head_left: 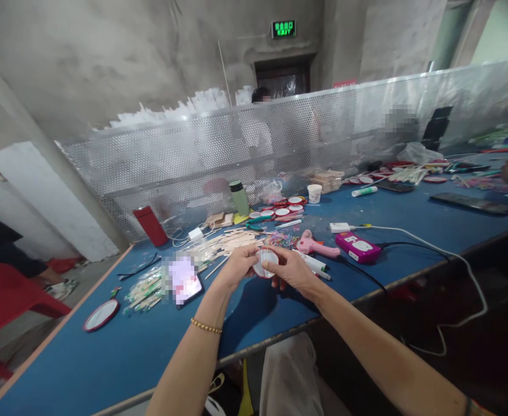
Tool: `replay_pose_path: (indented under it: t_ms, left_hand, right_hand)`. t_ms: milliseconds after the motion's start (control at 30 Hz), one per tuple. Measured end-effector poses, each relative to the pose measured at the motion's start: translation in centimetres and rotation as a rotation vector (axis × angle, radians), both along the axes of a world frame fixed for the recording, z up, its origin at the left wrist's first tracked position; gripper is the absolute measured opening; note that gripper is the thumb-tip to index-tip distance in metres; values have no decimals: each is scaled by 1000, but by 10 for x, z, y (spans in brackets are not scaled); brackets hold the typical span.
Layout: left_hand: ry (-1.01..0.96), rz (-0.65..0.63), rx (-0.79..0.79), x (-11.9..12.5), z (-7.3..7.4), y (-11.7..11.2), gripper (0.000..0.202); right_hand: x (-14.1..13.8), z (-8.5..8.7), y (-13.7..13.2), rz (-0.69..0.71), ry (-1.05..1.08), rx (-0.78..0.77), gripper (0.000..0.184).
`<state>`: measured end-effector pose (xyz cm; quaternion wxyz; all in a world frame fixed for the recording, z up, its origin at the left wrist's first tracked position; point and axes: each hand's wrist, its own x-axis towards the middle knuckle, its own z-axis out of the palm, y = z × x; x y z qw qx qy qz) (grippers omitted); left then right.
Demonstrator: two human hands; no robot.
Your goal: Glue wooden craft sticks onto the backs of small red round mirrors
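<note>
Both hands meet above the near edge of the blue table (107,358): the left hand (236,267) and the right hand (291,268) pinch 1 small round disc (265,263) between them, fingertips on opposite rims, which appears to keep its white face turned up toward the person. The pink glue gun (317,245) lies just right of the hands (tip toward them), and loose wooden sticks (219,242) lie just beyond, seemingly placed within easy reach. A phone (185,281) rests left.

One head-worn camera looks forward and down, close over the blue table (107,358).
</note>
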<state>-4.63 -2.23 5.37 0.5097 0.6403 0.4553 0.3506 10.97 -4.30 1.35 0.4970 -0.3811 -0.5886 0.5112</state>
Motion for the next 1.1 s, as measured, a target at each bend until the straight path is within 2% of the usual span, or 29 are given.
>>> replay_pose_path:
  t_ms: [367,533,800,967,1100]
  left_hand:
    - [23,-15,13,-2,-3,3,12]
    - [20,-33,3,-3,-3,4,16]
    - [17,-41,-8,-4,-8,7,18]
    - [-57,51,71,3,-9,4,16]
    - [-115,151,129,7,-8,4,21]
  right_hand:
    - [0,0,-1,3,-37,13,52]
    - [0,1,-2,-13,-57,10,57]
    - [1,1,-1,14,-66,-8,53]
    - [-1,0,1,-56,-40,-31,38]
    - [-5,2,-1,-37,117,-64,30]
